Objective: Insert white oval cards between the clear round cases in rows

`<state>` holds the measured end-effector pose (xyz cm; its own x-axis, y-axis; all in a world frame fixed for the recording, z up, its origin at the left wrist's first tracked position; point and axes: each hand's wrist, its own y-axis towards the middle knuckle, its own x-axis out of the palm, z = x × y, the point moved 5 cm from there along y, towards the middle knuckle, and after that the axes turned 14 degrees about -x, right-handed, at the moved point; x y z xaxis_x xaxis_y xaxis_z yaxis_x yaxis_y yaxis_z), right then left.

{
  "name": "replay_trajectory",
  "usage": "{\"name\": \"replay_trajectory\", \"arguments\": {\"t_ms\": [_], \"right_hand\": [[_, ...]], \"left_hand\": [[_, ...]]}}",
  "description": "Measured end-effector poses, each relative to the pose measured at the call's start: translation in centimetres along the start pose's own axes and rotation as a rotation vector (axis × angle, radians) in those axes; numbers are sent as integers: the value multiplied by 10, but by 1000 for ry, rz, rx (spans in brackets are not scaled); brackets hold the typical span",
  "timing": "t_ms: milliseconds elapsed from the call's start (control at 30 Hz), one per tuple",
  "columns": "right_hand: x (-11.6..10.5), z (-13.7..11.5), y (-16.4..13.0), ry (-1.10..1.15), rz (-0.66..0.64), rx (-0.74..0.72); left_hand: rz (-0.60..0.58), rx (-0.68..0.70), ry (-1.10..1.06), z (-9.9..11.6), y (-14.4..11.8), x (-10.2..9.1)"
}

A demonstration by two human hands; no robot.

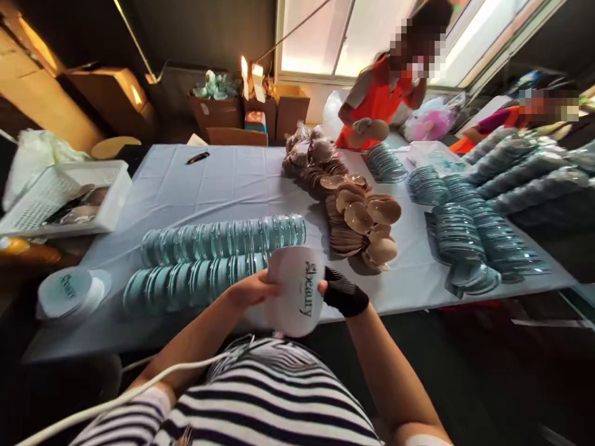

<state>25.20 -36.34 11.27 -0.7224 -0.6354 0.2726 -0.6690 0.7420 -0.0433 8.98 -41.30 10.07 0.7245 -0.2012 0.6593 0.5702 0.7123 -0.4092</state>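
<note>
In front of my chest I hold a rounded white printed card [297,294] with dark green lettering that reads like "Sbeauty". My bare left hand [255,290] pinches its left edge. On its right edge presses the thumb of my right hand [344,293], which wears a black fingerless glove; the other fingers are partly hidden. Just beyond my left hand, two long rows of clear teal plastic cases [223,240] lie on the table. Beige moulded cups [359,218] are heaped ahead of my right hand. Similar white cards [65,293] are stacked at the left.
A white basket [116,195] stands on the table's [223,176] left end, and a black marker [198,158] lies at the back. More teal cases [460,232] fill the right side. Across the table a co-worker in an orange vest [379,93] holds a beige cup.
</note>
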Motion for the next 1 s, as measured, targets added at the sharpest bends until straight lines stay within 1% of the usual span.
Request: {"name": "replay_trajectory", "arguments": {"t_ms": [33, 67, 100, 167, 200, 233, 267, 300, 367, 433, 467, 500, 533, 567, 600, 633, 700, 733, 767, 800, 867, 933, 1000], "right_hand": [[-3, -3, 1, -2, 1, -17], [-7, -5, 5, -8, 28, -32], [-14, -6, 9, -22, 88, -50], [-27, -2, 19, -54, 222, -78], [-31, 3, 23, -78, 262, -80], [-33, 9, 26, -121, 289, -83], [-34, 15, 27, -197, 310, -98], [-33, 21, 26, -312, 335, -125], [-27, 29, 23, -634, 416, -210], [-13, 33, 22, -939, 482, -307], [-6, 35, 25, -1035, 489, -334], [-1, 38, 30, -1082, 483, -333], [0, 41, 34, -1087, 482, -299], [-4, 43, 37, -1065, 518, -242], [-14, 43, 35, -1027, 597, -180], [-29, 41, 27, -990, 719, -129], [-60, 36, -7, -985, 983, -81], [-72, 34, -28, -1034, 1056, -66], [-80, 36, -50, -1111, 1062, -35], [-85, 40, -70, -1202, 995, 25], [-82, 58, -98, -1364, 751, 160], [-70, 78, -109, -1463, 536, 274], [-61, 91, -98, -1516, 423, 357]], "left_hand": [[-71, -5, 6, 3, 1, 7], [-99, 2, 13, 6, 4, 10], [-56, 38, 18, 9, 9, 7], [196, 186, 33, 19, 20, -12], [321, 251, 49, 23, 24, -23], [416, 299, 66, 25, 28, -33], [480, 333, 78, 26, 31, -42], [525, 357, 82, 26, 34, -49], [596, 377, 83, 21, 37, -61], [657, 385, 55, 14, 40, -69], [680, 381, 32, 9, 42, -72], [698, 366, 3, 4, 43, -75], [706, 334, -30, -2, 46, -78], [705, 291, -68, -8, 48, -81], [701, 244, -111, -13, 50, -85], [698, 208, -162, -17, 51, -88], [681, 194, -271, -16, 55, -93], [672, 216, -324, -12, 58, -94], [654, 240, -371, -6, 65, -94], [616, 258, -405, 1, 74, -91], [515, 270, -441, 12, 103, -80], [422, 251, -447, 19, 136, -67], [400, 208, -451, 19, 165, -59]]}}
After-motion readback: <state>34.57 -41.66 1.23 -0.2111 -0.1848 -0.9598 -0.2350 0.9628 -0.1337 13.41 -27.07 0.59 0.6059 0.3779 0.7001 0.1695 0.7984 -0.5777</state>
